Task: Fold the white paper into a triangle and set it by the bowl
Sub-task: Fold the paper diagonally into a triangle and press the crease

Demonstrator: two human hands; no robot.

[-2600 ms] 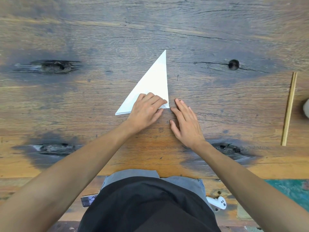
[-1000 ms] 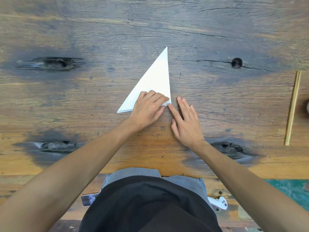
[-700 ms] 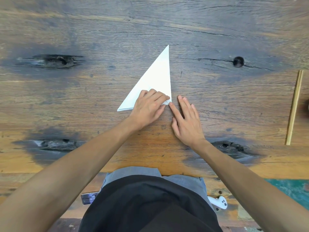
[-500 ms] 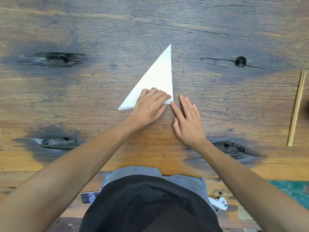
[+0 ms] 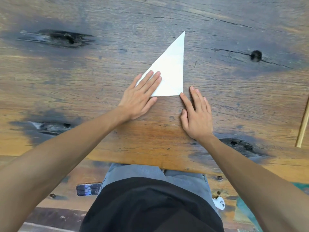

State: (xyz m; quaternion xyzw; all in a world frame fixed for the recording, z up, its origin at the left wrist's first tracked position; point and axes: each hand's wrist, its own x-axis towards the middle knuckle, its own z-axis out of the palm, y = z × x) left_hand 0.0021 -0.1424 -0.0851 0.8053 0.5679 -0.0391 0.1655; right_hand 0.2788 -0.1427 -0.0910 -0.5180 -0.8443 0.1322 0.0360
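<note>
The white paper (image 5: 172, 71) lies folded into a triangle on the wooden table (image 5: 100, 81), its sharp tip pointing away from me. My left hand (image 5: 142, 96) presses flat on the paper's near left corner, fingers stretched out and covering that corner. My right hand (image 5: 196, 113) rests flat on the wood just right of the paper, its index fingertip touching the near right corner. Neither hand grips anything. No bowl is in view.
A pair of wooden chopsticks (image 5: 303, 124) lies at the right edge of the table. A dark knot hole (image 5: 256, 56) sits to the far right, with dark cracks (image 5: 56, 38) at the left. A phone (image 5: 88, 189) and a white controller (image 5: 219, 203) lie below the table edge.
My left hand has slid left along the paper's near edge and flattened out, uncovering the near right corner. My right index finger stays at that corner.
</note>
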